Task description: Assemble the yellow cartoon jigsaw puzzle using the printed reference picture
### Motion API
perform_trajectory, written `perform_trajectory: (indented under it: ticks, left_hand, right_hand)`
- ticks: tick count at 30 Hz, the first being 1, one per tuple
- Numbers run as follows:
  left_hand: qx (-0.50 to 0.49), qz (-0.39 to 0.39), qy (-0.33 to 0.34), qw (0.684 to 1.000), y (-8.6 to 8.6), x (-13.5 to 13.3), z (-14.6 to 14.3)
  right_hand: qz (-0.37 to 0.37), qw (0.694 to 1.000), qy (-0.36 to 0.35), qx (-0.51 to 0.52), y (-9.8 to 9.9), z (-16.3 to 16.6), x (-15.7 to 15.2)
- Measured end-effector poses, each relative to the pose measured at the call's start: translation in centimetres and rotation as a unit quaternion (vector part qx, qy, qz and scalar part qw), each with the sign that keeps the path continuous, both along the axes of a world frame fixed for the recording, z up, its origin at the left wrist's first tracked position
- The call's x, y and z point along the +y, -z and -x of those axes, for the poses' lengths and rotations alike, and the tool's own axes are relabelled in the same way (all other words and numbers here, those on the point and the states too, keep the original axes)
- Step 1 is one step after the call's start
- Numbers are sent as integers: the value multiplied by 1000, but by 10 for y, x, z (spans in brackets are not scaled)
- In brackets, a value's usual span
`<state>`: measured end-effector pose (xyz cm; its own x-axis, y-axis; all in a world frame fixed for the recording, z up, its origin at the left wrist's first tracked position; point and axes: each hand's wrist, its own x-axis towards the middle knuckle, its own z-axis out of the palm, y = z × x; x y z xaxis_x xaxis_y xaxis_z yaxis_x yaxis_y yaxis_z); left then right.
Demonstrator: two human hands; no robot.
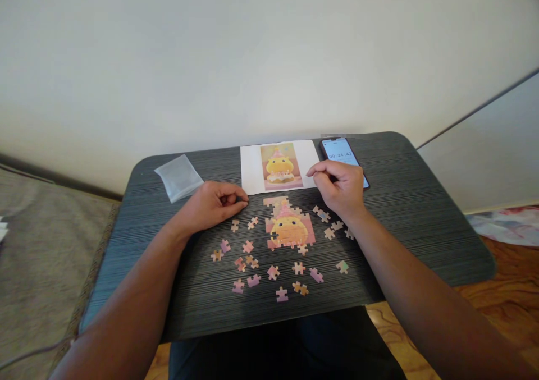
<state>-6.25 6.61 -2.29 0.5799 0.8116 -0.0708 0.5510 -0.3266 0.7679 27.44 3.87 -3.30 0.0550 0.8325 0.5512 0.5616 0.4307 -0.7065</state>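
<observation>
Here, in the head view, a dark striped worktop (421, 200) carries a half-built jigsaw puzzle (289, 228) at its middle, showing a yellow cartoon creature on pink. Loose puzzle pieces (273, 271) lie scattered around it, most of them in front and to the left, a few to the right. Behind the puzzle lies a reference picture (278, 166) on white paper with the same yellow figure.

The left hand (214, 205) rests on the worktop just left of the puzzle, its grip loosely curled, fingertips drawn together near the paper's corner; whether it pinches a piece I cannot tell. The right hand (339, 186) hovers at the paper's right edge, its grip curled with thumb and forefinger closed, perhaps on a small piece, though that is too small to confirm.

The pieces look thin, light and flat, probably stiff card, easy to slide yet fiddly to lift; I judge an edge pinch between thumb and fingertip suits them best.

A phone (342, 151) with a lit timer sits behind the right hand, and a clear plastic bag (179, 177) lies far left.
</observation>
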Motion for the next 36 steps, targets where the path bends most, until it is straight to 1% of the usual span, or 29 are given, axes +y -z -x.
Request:
perform_trajectory:
  ticks: [5, 9, 12, 16, 23, 30, 36]
  left_hand:
    - [-6, 24, -13, 1000, 4, 2, 1]
    - [-10, 36, -16, 999, 5, 3, 2]
    - [-10, 40, -12, 999, 2, 2, 2]
    - [1, 40, 13, 999, -3, 3, 2]
    - [3, 97, 36, 995, -7, 4, 7]
    - [4, 97, 54, 994, -17, 5, 10]
    - [40, 103, 87, 990, -24, 8, 18]
  right_hand:
    - [-22, 1000, 2, -3, 1, 0, 1]
    - [-24, 1000, -2, 2, 3, -1, 2]
    - [-25, 1000, 2, 4, 5, -1, 2]
    - [-25, 1000, 5, 4, 6, -2, 3]
    - [-31, 999, 4, 9, 6, 0, 3]
    - [-36, 999, 8, 7, 7, 0, 4]
    - [-32, 999, 9, 8, 6, 1, 3]
